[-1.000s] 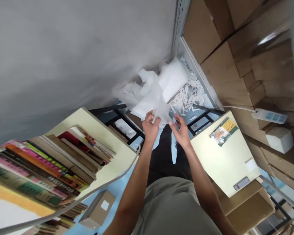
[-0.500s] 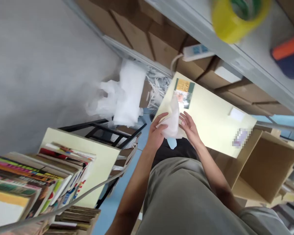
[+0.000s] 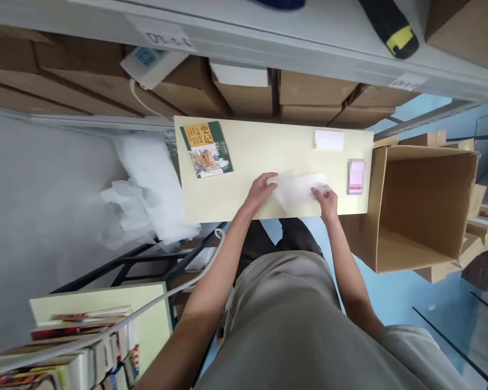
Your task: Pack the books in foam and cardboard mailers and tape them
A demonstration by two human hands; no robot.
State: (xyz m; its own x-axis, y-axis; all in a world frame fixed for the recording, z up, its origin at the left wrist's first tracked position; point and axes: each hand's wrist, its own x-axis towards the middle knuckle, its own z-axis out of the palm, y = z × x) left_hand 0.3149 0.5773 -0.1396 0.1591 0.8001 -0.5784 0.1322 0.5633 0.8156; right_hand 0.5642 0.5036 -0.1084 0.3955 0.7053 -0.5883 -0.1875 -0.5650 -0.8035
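Across mid-frame, a cream tabletop (image 3: 268,146) is stretching. Your left hand (image 3: 261,193) and right hand (image 3: 327,200) are pinching a white sheet (image 3: 295,190) between them.

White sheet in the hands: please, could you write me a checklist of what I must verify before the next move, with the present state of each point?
1. Left hand on the white sheet: ok, it grips the left edge.
2. Right hand on the sheet: ok, at the right edge.
3. Sheet resting on the table: cannot tell; it is over the tabletop, but contact is unclear.
4. Sheet in one single layer: cannot tell, too blurred.
5. Booklet apart from the sheet: ok, it lies to the left.
6. White card uncovered: ok, beyond the sheet.
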